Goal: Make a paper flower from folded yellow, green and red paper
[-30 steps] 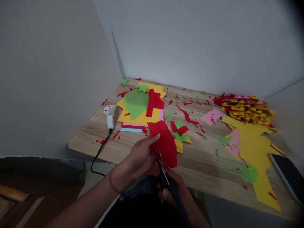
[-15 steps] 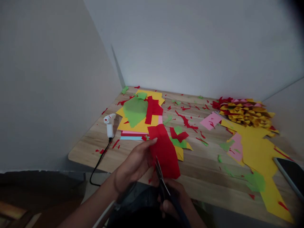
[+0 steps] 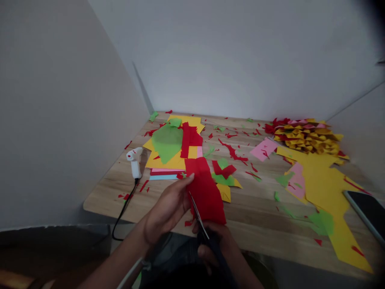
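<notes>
My left hand [image 3: 171,204] pinches the left edge of a red piece of crepe paper [image 3: 206,190], its thumb lying on top. In my right hand [image 3: 215,245] is a pair of scissors [image 3: 199,218], the blades pointing up and away from me along the paper's left side. The blades look nearly closed at the paper's edge. The red paper is held over the table's front edge. A small red scrap [image 3: 188,223] lies just below my left fingers. My right fingers are partly hidden around the dark handles.
A white glue gun [image 3: 135,162] with a black cord stands at the left. Behind the red paper lie stacked yellow sheets [image 3: 153,160] with green paper [image 3: 168,142]. Rightward are a yellow cutout [image 3: 321,180], a ruffled paper piece [image 3: 306,136], a phone [image 3: 367,212] and scattered scraps on the table [image 3: 255,216].
The scissors have moved slightly up and left along the paper's edge, and their blades look closer together. Both hands still hold the same things; the whole view has shifted slightly.
</notes>
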Demonstrator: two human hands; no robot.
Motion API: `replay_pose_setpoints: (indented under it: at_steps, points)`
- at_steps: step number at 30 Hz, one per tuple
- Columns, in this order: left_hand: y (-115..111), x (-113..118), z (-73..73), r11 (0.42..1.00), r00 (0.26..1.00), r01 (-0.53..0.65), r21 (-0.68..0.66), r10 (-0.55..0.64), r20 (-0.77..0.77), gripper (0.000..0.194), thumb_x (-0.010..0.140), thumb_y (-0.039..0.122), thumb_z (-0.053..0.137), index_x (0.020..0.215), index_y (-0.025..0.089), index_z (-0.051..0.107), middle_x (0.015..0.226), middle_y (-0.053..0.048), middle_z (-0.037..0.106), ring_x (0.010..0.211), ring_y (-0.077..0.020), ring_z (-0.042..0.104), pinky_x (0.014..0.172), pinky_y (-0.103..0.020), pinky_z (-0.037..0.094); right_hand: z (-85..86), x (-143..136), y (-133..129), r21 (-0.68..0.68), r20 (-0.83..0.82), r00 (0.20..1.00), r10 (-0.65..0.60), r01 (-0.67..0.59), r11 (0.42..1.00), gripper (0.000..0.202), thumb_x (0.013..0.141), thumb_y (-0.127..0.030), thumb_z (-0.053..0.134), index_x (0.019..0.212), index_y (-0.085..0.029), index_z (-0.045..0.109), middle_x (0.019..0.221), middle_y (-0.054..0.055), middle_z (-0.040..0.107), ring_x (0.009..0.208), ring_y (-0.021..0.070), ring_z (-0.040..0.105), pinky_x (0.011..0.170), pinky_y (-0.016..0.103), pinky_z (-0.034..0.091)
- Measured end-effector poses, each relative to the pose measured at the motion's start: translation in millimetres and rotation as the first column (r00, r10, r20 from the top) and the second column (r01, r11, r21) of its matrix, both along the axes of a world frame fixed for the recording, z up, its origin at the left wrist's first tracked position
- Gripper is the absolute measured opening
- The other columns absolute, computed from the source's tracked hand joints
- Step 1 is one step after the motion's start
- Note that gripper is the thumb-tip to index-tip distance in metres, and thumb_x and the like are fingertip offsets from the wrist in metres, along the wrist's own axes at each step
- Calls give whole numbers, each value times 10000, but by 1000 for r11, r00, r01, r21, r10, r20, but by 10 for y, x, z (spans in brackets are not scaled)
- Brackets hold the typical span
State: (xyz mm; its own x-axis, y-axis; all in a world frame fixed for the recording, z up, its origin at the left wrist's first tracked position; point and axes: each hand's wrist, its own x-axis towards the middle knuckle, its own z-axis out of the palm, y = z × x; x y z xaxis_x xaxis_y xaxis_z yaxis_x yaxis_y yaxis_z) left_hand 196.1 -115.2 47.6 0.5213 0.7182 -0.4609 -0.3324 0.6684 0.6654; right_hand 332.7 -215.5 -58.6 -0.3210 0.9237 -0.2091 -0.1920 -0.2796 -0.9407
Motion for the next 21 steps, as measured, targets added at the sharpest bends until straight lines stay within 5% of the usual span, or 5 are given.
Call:
replay_pose_setpoints:
  at_steps: [6,13,21]
  points:
    - [74,12,-27,989,989,-145,-13,145,-9,176,927,238,609,967,84,684,775,-90,729,624,-163,670,588,-254,519,27,32,-40,58,6,1000,13,-14,998,626,664,-714,761,980,-185,654,690,-21,531,521,84,445,483,224,375]
    - [13,35,-2,992,992,-124,26,123,19,207,892,252,671,1019,91,699,862,-113,750,691,-189,702,623,-274,522,-296,-82,-52,14,-85,996,12,-11,1000,727,626,-847,674,974,-218,570,643,-43,488,480,92,448,446,224,388]
    - [82,49,8,958,958,-282,-60,284,27,140,893,209,653,953,87,689,908,-122,755,685,-163,687,642,-259,522,-257,73,-116,96,-17,995,103,-101,990,643,731,-734,696,1092,-215,582,802,21,585,652,141,536,611,273,458]
